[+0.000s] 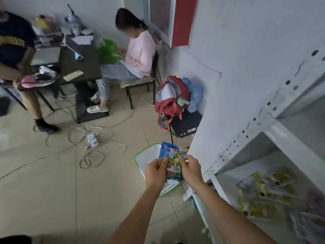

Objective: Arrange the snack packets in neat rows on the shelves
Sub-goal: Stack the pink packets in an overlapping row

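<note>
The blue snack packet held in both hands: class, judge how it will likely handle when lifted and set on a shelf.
The blue snack packet is probably light and floppy: both hands pinch it by fingertips alone. Its glossy film looks slippery, so it may slide. Flat packets on the shelf lie sprawled, suggesting it won't stand upright.

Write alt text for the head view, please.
Both hands, left hand and right hand, hold snack packets over a green-rimmed basket on the floor, beside a white shelf holding more packets.

Blue-green snack packet [169,160], green-rimmed white basket [146,158], red backpack [173,95].
</note>
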`<state>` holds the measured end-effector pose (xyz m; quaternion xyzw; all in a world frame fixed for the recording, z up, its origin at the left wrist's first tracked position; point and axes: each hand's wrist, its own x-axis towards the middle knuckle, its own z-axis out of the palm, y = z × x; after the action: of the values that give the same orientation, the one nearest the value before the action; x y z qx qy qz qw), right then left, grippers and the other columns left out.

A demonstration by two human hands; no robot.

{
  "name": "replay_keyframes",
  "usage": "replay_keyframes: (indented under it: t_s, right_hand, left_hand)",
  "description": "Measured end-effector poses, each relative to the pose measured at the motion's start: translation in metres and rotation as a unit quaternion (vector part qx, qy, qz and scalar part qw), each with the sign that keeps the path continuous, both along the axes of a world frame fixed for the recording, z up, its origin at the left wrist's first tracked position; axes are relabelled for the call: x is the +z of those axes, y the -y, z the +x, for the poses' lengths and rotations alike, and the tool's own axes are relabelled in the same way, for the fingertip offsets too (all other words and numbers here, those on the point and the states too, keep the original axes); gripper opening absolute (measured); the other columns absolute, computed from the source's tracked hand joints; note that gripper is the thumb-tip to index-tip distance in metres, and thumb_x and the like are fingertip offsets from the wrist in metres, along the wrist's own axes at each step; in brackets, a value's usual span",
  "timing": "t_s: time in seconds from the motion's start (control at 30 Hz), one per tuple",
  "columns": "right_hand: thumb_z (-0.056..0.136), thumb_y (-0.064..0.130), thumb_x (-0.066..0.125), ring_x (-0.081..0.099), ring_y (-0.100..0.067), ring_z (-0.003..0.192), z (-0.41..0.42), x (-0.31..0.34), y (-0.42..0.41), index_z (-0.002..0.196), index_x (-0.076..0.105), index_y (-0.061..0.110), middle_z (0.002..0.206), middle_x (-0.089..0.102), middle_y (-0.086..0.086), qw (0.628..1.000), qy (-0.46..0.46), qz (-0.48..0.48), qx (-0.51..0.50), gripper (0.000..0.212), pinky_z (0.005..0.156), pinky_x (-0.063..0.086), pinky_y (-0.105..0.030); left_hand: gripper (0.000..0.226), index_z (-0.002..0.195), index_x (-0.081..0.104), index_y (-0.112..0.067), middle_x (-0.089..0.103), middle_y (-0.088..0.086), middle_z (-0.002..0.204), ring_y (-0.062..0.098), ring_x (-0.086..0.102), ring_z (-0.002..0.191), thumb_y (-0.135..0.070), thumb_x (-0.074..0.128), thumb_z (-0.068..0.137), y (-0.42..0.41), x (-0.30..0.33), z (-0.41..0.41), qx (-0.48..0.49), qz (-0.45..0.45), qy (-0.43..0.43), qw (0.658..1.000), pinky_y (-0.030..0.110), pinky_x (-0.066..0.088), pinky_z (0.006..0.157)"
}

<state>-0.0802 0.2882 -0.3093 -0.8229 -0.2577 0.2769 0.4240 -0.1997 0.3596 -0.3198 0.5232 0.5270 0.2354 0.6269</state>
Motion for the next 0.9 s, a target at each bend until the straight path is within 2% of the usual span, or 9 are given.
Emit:
replay_keyframes:
  t_s: [0.13,0.2,0.27,0.43,0.53,0.6,0.73,0.8,0.9]
  right_hand:
    - [0.108,0.034,0.053,0.073,-0.016,0.075,-0.002,-0.006,-0.031,0.089,0.062,0.021,0.083,0.073,0.000,0.999,-0.016,-0.001,0.039,0.024,0.060,0.055,-0.024]
    - [0.108,0.033,0.053,0.072,-0.010,0.071,-0.003,-0.011,-0.046,0.094,0.064,0.019,0.083,0.073,0.000,0.998,-0.029,-0.008,0.048,0.023,0.056,0.053,-0.019]
    - [0.108,0.034,0.053,0.071,-0.007,0.070,-0.002,-0.014,-0.063,0.099,0.066,0.016,0.085,0.074,-0.001,0.998,-0.026,-0.016,0.058,0.024,0.053,0.051,-0.016]
    - [0.106,0.039,0.055,0.073,-0.007,0.068,0.004,-0.021,-0.102,0.094,0.066,0.022,0.081,0.074,0.003,0.999,-0.009,-0.010,0.031,0.023,0.061,0.059,-0.028]
    - [0.106,0.034,0.057,0.070,0.000,0.063,0.013,-0.017,-0.115,0.094,0.067,0.015,0.077,0.072,0.004,1.000,-0.014,0.001,0.009,0.025,0.051,0.051,-0.015]
    - [0.106,0.033,0.057,0.070,0.000,0.062,0.024,-0.018,-0.124,0.091,0.066,0.013,0.075,0.070,0.005,1.000,-0.011,0.004,0.006,0.026,0.049,0.048,-0.012]
    - [0.104,0.041,0.059,0.072,-0.013,0.068,0.054,-0.029,-0.152,0.082,0.065,0.014,0.074,0.071,0.001,1.000,-0.016,-0.019,0.003,0.035,0.062,0.060,-0.033]
    - [0.102,0.046,0.061,0.074,-0.014,0.068,0.066,-0.036,-0.164,0.081,0.067,0.015,0.075,0.074,0.000,0.999,-0.026,-0.017,0.013,0.037,0.065,0.062,-0.038]
    - [0.102,0.048,0.060,0.074,-0.013,0.065,0.075,-0.041,-0.179,0.084,0.069,0.017,0.074,0.075,-0.001,0.998,-0.051,-0.027,0.027,0.037,0.062,0.063,-0.039]
  left_hand:
    - [0.032,0.089,0.071,-0.008,0.078,0.006,0.077,0.022,0.077,0.068,-0.036,0.065,0.103,-0.023,-0.004,-0.007,0.030,-0.007,-0.013,0.999,0.038,0.061,0.062]
    - [0.031,0.084,0.071,-0.012,0.077,0.006,0.074,0.021,0.074,0.064,-0.037,0.065,0.102,-0.037,-0.011,-0.010,0.038,-0.007,-0.020,0.999,0.035,0.055,0.057]
    - [0.031,0.082,0.071,-0.015,0.076,0.005,0.072,0.022,0.072,0.062,-0.038,0.066,0.101,-0.052,-0.018,-0.009,0.042,-0.008,-0.025,0.999,0.035,0.052,0.057]
    - [0.030,0.085,0.071,-0.012,0.077,0.006,0.073,0.023,0.074,0.063,-0.036,0.066,0.102,-0.092,-0.026,0.002,0.046,-0.014,-0.034,0.998,0.032,0.051,0.053]
    - [0.028,0.085,0.071,-0.014,0.077,0.006,0.075,0.028,0.076,0.069,-0.035,0.066,0.102,-0.109,-0.024,0.016,0.047,-0.021,-0.035,0.998,0.032,0.051,0.052]
    - [0.028,0.082,0.070,-0.015,0.077,0.005,0.074,0.027,0.076,0.068,-0.034,0.066,0.102,-0.118,-0.023,0.026,0.044,-0.019,-0.036,0.998,0.032,0.052,0.051]
    - [0.030,0.076,0.066,-0.015,0.075,0.004,0.072,0.022,0.073,0.064,-0.031,0.067,0.102,-0.142,-0.023,0.053,0.053,-0.018,-0.035,0.998,0.033,0.054,0.052]
    - [0.030,0.077,0.067,-0.014,0.076,0.004,0.071,0.023,0.073,0.065,-0.030,0.067,0.102,-0.153,-0.026,0.060,0.060,-0.013,-0.033,0.998,0.037,0.056,0.056]
    - [0.030,0.076,0.068,-0.016,0.075,0.004,0.071,0.020,0.072,0.062,-0.031,0.068,0.102,-0.172,-0.028,0.066,0.051,-0.016,-0.044,0.998,0.032,0.051,0.053]
